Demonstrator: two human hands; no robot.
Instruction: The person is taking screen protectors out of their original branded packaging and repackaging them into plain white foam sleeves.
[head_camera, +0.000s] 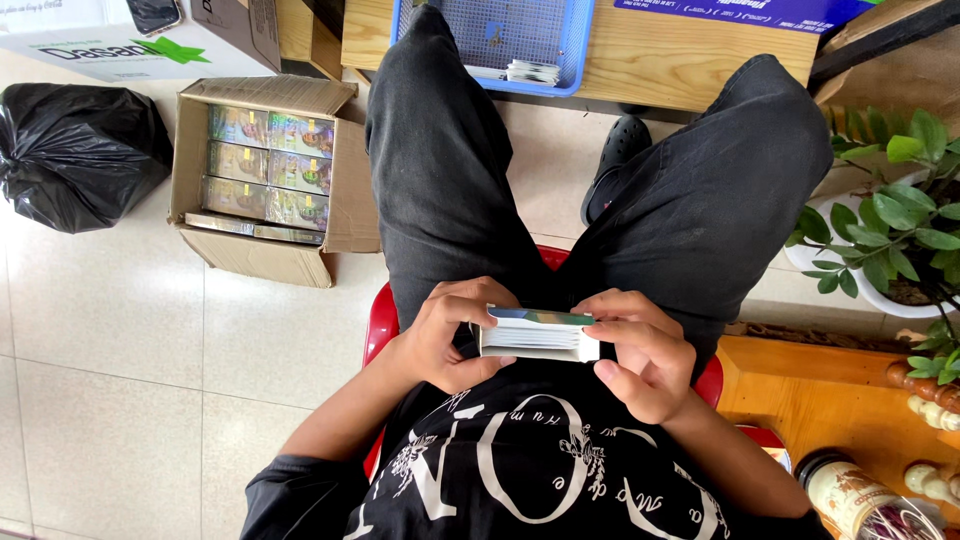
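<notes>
I sit on a red plastic chair (380, 325) and look down at my lap. A small flat box (535, 335), white on its side with a green-blue top, lies between both hands over my black trousers. My left hand (445, 335) wraps its left end, thumb on the near side and fingers on the top edge. At the box's right end my right hand (640, 350) pinches it with fingertips and thumb. The box is held level, edge toward me.
An open cardboard carton (268, 175) with several shiny packs stands on the tiled floor at left, beside a black rubbish bag (80, 150). A blue mesh basket (520, 40) sits on a wooden table ahead. A potted plant (890, 230) and a jar (850, 495) are at right.
</notes>
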